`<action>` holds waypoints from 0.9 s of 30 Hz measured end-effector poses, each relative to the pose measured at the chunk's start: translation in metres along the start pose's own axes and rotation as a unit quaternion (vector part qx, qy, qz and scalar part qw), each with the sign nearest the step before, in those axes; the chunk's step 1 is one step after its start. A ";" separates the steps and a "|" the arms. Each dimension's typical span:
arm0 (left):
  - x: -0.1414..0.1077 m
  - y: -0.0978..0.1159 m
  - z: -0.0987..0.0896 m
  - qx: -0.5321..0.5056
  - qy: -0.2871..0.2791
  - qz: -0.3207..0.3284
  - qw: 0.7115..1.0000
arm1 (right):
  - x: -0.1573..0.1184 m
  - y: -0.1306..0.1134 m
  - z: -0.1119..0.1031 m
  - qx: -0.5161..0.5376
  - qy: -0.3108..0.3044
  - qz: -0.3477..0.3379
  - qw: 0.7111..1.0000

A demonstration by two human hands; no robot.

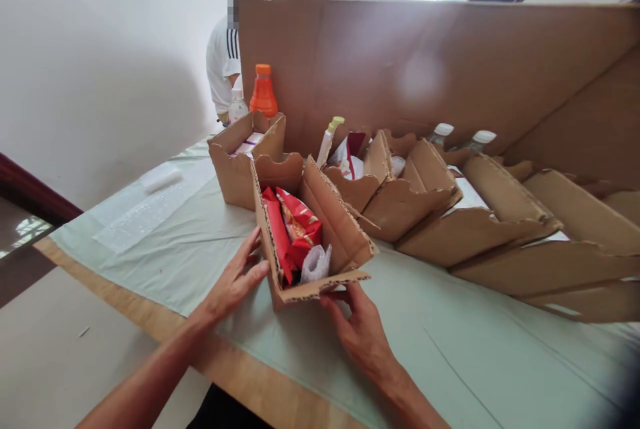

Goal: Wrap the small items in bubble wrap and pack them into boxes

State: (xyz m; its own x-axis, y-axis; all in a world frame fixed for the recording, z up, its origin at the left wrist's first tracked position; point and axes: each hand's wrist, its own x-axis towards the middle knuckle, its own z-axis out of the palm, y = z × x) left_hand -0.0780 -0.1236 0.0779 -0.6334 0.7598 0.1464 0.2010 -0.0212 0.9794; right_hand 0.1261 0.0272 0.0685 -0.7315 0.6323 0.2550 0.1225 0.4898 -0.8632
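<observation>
Cardboard bin (345, 229), red packets (297, 219) inside: near surface's (245, 376) front edge. Left hand (233, 286): spread against left wall (265, 242). Right hand (363, 326): at front flap (325, 287), grip unclear. Room: green cloth (215, 236) between bin and bubble wrap (145, 212).

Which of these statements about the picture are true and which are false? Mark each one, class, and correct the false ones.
1. The left hand touches the side of an open cardboard box. True.
2. The right hand is raised far away from that box. False: the right hand is at its near end.
3. That box contains only blue packets. False: it contains red packets and a translucent roll.
4. An orange bottle stands upright. True.
5. The table covering is black. False: the cloth is pale green.
6. Clear plastic wrap lies on the cloth. True.
</observation>
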 end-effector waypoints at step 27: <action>0.066 -0.016 -0.010 0.173 0.079 -0.067 0.979 | -0.005 0.024 0.031 0.046 -0.026 -0.010 0.999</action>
State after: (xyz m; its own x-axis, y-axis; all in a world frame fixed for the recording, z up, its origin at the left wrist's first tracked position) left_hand -0.1304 -0.0790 0.0735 -0.7740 0.6296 0.0673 0.3325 0.3137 0.8894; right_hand 0.1119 0.0176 0.0336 -0.7677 0.5895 0.2514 0.0472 0.4431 -0.8952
